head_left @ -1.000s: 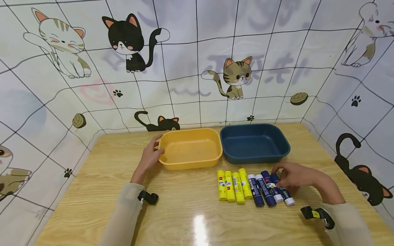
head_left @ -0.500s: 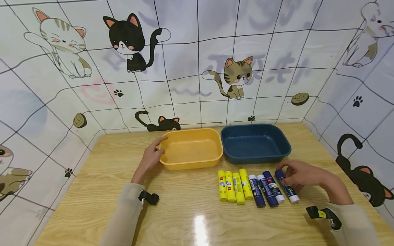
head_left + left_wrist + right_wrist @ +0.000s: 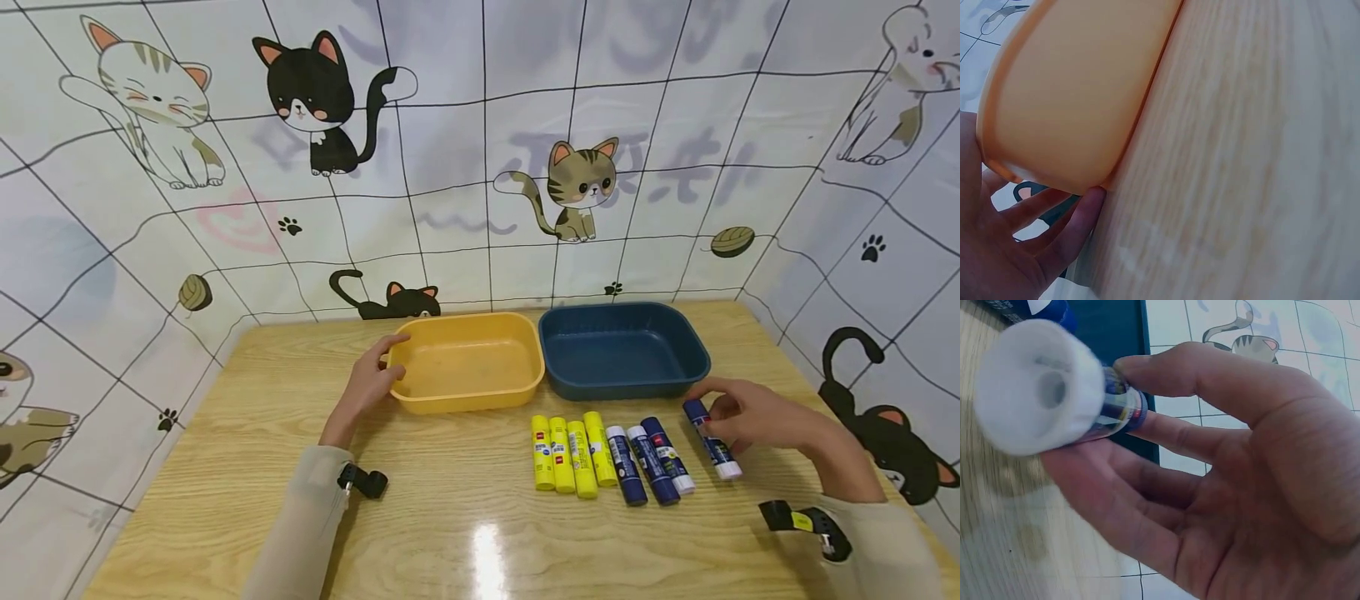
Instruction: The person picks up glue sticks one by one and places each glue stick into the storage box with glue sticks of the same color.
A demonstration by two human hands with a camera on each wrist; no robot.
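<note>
In the head view my left hand (image 3: 370,379) holds the left end of a yellow plastic tray (image 3: 465,403). Seen from the left wrist, fingertips touch the outside of the tray's end wall (image 3: 1079,94). My right hand (image 3: 761,414) pinches a dark blue glue stick (image 3: 708,437) with a white end, close to the table and apart from the others. That white end (image 3: 1029,387) faces the right wrist camera. Left of it lie three more blue glue sticks (image 3: 654,463), then several yellow glue sticks (image 3: 570,454), all in one row.
A dark blue tray (image 3: 622,390) stands right of the yellow one, close beside it, behind the glue sticks. Both are on a wooden table (image 3: 420,517). A cat-patterned sheet (image 3: 450,167) closes off the back and sides.
My right hand has taken the end blue glue stick away from the row, to the right. The left hand has barely shifted at the yellow tray.
</note>
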